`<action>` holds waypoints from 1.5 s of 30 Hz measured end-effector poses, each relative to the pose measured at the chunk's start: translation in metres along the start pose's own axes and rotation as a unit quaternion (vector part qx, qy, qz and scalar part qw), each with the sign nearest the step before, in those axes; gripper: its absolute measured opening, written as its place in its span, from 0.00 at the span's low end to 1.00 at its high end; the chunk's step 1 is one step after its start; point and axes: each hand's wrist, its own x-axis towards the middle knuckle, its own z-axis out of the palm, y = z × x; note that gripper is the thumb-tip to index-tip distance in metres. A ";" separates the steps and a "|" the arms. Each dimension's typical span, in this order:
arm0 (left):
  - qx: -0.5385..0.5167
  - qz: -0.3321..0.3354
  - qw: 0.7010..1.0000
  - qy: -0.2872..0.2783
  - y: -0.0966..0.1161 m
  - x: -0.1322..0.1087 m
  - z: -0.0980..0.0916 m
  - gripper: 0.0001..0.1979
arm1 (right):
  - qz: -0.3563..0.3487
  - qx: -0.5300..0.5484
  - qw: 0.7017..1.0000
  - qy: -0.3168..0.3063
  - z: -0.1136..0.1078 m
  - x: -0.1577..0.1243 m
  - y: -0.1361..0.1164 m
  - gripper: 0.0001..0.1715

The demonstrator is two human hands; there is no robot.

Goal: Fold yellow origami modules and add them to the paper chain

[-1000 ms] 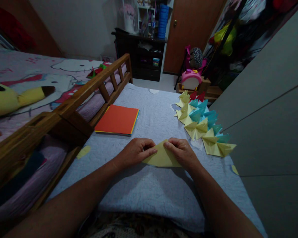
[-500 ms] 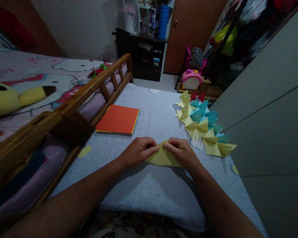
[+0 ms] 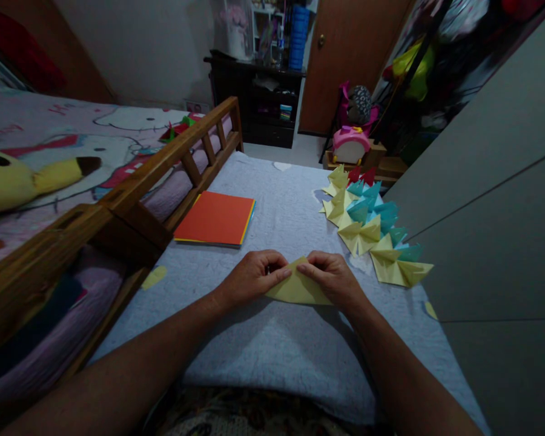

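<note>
A folded piece of yellow paper (image 3: 300, 289) is held between my two hands, its peak pointing away from me and its long edge nearest me. My left hand (image 3: 257, 272) pinches its left slope between thumb and fingers. On the opposite slope, my right hand (image 3: 329, 275) grips the same way, thumb on top. Both thumbs lie close to the peak. Folded yellow paper shapes (image 3: 358, 236) stand in a row to the right, beside turquoise ones (image 3: 372, 203) and a few red ones (image 3: 363, 176).
A stack of square coloured paper (image 3: 215, 219), orange on top, lies at the left of the cloth-covered surface (image 3: 281, 200). A wooden bed rail (image 3: 163, 163) runs along the left side. A pale cabinet (image 3: 495, 212) borders the right. A pink toy (image 3: 350, 145) stands beyond the far end.
Almost nothing differs. Both hands keep their pinch on the yellow paper, and the whole view has shifted very slightly.
</note>
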 end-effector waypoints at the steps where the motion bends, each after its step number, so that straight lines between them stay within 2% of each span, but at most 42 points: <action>1: 0.000 -0.001 1.000 0.000 0.000 0.000 0.000 0.13 | 0.001 0.001 1.000 0.000 0.000 0.000 0.000 0.18; 13: 0.000 -0.006 1.000 0.007 0.000 0.001 0.000 0.14 | 0.014 0.009 1.000 -0.005 0.001 0.001 -0.001 0.18; 17: -0.021 -0.030 0.999 0.005 -0.006 0.004 -0.001 0.15 | 0.035 0.022 0.997 -0.060 -0.002 0.000 0.001 0.17; 20: -0.049 -0.058 0.997 0.024 -0.011 0.008 -0.003 0.17 | 0.037 0.017 0.995 -0.091 -0.006 -0.001 0.003 0.17; 23: -0.050 -0.076 0.995 0.045 -0.015 0.013 -0.005 0.18 | 0.024 -0.017 0.996 -0.080 -0.009 -0.001 0.006 0.14; 27: -0.036 -0.084 0.995 0.041 -0.016 0.020 -0.008 0.17 | 0.007 -0.032 0.998 -0.055 -0.009 0.000 0.009 0.11; 32: 0.040 -0.078 0.995 0.042 -0.013 0.037 -0.010 0.15 | -0.023 -0.100 0.994 0.023 -0.007 0.002 0.017 0.17; 35: 0.143 -0.083 0.985 0.042 -0.009 0.047 -0.009 0.15 | -0.049 -0.225 0.970 0.071 -0.003 0.000 0.018 0.19; 37: 0.211 -0.095 0.972 0.033 -0.005 0.051 -0.008 0.14 | -0.113 -0.322 0.932 0.117 0.001 -0.002 0.016 0.19; 39: 0.252 -0.108 0.961 0.025 -0.002 0.054 -0.007 0.14 | -0.173 -0.389 0.895 0.134 0.006 -0.004 0.014 0.17; 42: 0.286 -0.123 0.950 0.023 0.002 0.057 -0.005 0.13 | -0.213 -0.425 0.876 0.075 0.010 -0.006 0.010 0.11; 45: 0.323 -0.135 0.936 0.019 0.004 0.060 -0.003 0.12 | -0.202 -0.447 0.871 0.012 0.012 -0.006 0.008 0.10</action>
